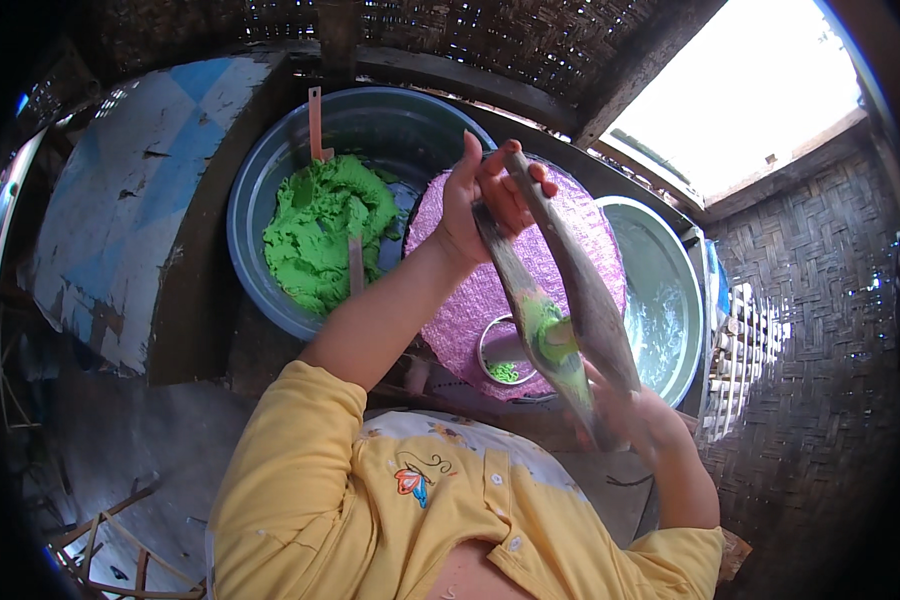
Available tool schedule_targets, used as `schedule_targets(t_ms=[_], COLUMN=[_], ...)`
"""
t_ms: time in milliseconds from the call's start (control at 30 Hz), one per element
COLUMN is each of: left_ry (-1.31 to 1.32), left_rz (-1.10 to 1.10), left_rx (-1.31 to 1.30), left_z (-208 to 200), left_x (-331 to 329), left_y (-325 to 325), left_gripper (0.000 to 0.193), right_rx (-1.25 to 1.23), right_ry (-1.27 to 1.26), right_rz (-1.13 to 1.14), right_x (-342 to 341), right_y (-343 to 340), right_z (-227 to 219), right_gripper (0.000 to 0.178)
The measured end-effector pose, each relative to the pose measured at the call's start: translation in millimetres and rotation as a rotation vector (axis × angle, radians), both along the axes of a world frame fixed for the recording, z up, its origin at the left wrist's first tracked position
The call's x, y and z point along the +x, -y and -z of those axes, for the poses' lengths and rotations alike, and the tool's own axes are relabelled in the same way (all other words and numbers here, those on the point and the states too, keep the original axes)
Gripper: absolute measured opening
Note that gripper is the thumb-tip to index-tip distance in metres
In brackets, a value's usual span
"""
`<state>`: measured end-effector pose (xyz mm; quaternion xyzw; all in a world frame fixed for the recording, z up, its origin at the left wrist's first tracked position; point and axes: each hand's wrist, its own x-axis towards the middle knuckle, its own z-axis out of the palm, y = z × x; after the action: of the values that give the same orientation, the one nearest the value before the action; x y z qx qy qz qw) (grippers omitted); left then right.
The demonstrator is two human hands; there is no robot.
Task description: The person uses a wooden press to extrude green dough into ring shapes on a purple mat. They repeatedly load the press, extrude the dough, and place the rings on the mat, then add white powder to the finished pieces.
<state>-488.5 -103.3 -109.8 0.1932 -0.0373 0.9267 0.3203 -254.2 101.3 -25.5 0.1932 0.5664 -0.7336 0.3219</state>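
Right at center frame, the left hand (485, 195) is clamped round the top ends of two long dried leaf strips (570, 300), fingers curled tight. Down at 5 o'clock the right hand (635, 415) grips the lower ends, mostly hidden behind them. Green paste (542, 325) sits between the strips. More green dough (320, 230) fills the grey basin (255, 200) at 10 o'clock, pink mat (470, 300) beside it.
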Motion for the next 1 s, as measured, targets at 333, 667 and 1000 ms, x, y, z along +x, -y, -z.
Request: schedule_targets(t_ms=[333,667,1000], left_ry=[-0.055,0.087,-0.159], left_rz=[0.042,-0.034,0.008], left_rx=[0.144,-0.08,-0.027], left_z=[-3,6,-35], left_x=[-9,22,-16], left_y=[-23,-1,24], left_gripper=[0.041,0.041,0.059], right_rx=[0.4,0.252,0.294], right_ry=[-0.161,-0.045,-0.385], right_rz=[-0.006,0.064,0.018], right_x=[-9,12,-17], right_y=[1,13,23], right_z=[-27,-13,-17], right_gripper=[0.069,0.063,0.066])
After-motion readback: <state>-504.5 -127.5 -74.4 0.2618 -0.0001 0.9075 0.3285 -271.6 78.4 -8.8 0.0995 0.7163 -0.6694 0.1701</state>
